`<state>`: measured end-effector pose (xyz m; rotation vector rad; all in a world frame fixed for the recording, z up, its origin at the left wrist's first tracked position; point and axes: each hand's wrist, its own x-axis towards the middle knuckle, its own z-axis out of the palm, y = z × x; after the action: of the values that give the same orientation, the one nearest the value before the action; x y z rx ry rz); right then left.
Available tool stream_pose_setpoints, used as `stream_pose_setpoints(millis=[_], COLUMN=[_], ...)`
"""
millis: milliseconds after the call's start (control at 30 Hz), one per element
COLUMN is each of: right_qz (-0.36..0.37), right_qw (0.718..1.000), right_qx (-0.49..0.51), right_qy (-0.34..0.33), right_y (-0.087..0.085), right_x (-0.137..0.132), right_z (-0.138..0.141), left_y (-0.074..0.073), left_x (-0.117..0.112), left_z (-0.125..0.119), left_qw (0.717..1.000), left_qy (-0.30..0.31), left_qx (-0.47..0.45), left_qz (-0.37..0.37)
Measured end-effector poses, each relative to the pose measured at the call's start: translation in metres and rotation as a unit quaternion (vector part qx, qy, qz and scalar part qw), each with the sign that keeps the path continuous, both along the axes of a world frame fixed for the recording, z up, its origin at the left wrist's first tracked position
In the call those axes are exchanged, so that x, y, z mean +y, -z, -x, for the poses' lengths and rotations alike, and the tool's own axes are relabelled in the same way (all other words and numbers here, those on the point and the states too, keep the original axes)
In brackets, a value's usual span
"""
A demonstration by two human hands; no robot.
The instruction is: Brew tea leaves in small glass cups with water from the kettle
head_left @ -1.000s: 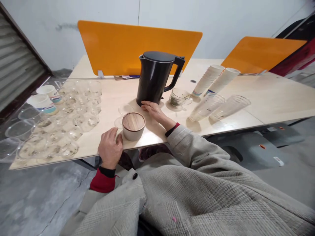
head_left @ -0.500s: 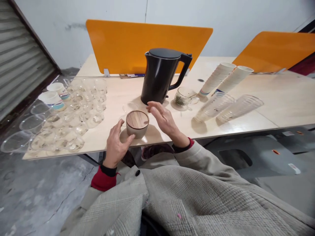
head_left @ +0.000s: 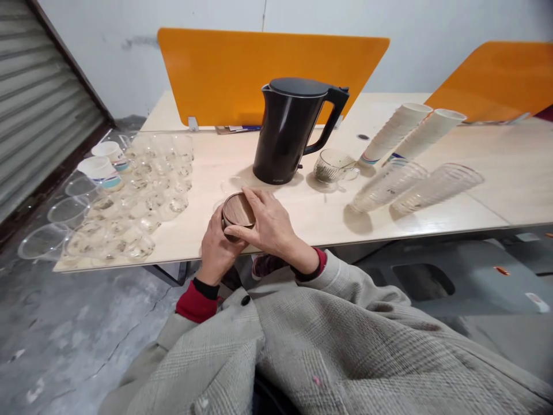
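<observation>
A small round canister with a wooden lid (head_left: 237, 210) stands near the front edge of the table, its pale body mostly hidden behind my fingers. My left hand (head_left: 219, 245) wraps around the canister's left and near side. From the right, my right hand (head_left: 273, 223) closes over the lid, thumb at the near rim and fingers at the far rim. The lid sits on the canister. Just behind them stands a black electric kettle (head_left: 283, 132), and right of it a ribbed glass cup (head_left: 332, 167) holds dark green leaves, with what looks like a spoon.
Many clear plastic cups (head_left: 166, 173) with dark bits inside crowd the table's left side, alongside two paper cups (head_left: 100, 172). To the right lean stacks of paper cups (head_left: 397, 129) and clear cups (head_left: 438, 187). An orange divider (head_left: 216, 75) borders the back; grey stools (head_left: 475, 271) are below right.
Both hands have come in from either side and closed on the canister, the left around its body, the right over its lid. The view has shifted slightly.
</observation>
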<state>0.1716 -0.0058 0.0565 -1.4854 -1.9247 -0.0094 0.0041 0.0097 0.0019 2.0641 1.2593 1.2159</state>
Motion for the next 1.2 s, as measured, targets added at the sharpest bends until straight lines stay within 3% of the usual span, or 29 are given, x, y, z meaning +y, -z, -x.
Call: stream_pose_setpoints(millis=[200,433,500,600,733,867,967,1100,1200], right_qz=[-0.021,-0.055,-0.091,-0.112,-0.001,0.063,0.023,-0.083,-0.109], right_qw=[0.999,0.984,0.979,0.979,0.982,0.985,0.978,0.932,0.924], right_qx=[0.027,0.170,0.185,0.151,0.072,0.029,0.092,0.215,0.225], right_qy=[0.008,-0.013,0.002,0.083,0.172,0.160,0.185,0.278,0.288], right_y=[0.007,0.003,0.001,0.011,0.044,0.065,0.060,0.038,0.028], right_x=[0.005,0.007,0.008,0.011,0.012,0.007,0.006,0.020,0.039], right_z=[0.007,0.002,-0.016,-0.056,-0.103,-0.122,-0.136,-0.176,-0.208], left_y=[-0.003,0.000,0.000,-0.001,-0.002,-0.003,-0.003,-0.002,-0.001], left_x=[-0.001,0.000,0.000,-0.001,0.000,0.000,0.000,0.001,0.001], left_z=[-0.003,-0.004,-0.004,-0.003,-0.003,-0.003,-0.003,-0.002,-0.002], left_qw=[0.999,0.998,0.998,0.999,0.998,0.998,0.998,0.998,0.998], left_qy=[-0.025,-0.047,-0.053,-0.047,-0.049,-0.056,-0.058,-0.056,-0.056], left_qx=[0.028,0.033,0.026,0.015,0.017,0.021,0.025,0.027,0.025], left_qz=[-0.005,0.004,0.006,0.013,0.031,0.028,0.026,0.016,0.013])
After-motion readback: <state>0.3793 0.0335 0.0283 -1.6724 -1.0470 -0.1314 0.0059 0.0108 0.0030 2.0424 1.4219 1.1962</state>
